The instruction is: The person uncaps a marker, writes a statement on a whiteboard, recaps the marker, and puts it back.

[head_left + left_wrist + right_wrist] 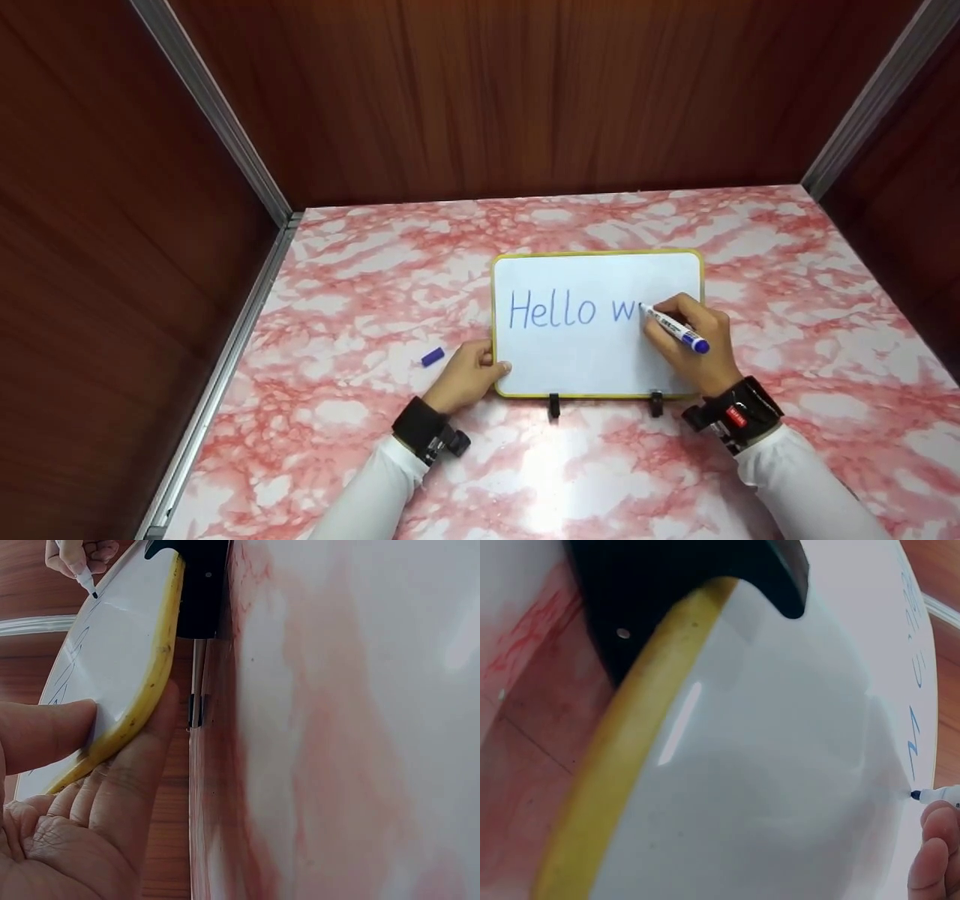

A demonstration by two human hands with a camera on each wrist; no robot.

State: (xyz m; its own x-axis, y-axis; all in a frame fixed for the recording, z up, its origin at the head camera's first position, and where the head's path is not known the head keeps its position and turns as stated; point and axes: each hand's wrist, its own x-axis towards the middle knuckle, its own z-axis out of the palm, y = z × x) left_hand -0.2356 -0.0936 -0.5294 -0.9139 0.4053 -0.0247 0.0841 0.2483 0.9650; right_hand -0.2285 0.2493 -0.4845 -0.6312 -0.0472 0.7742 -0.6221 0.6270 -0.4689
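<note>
A small whiteboard (577, 367) with a yellow frame leans on a stand, with "Hello w" written on it in blue. At its lower left corner my left hand (466, 375) grips the frame, thumb on the white face and fingers behind, as the left wrist view shows. My right hand (697, 345) pinches a white marker (675, 328) with a blue end. The marker's dark tip (916, 795) is at the board's surface, just right of the "w". Left of the board, a blue marker cap (433, 357) lies on the table.
Two black stand hooks (554, 406) hold the board's lower edge. The table (360, 285) has a red and white marbled top. Brown wood-grain panels (480, 97) with metal corner strips (217, 112) enclose it at the back and sides.
</note>
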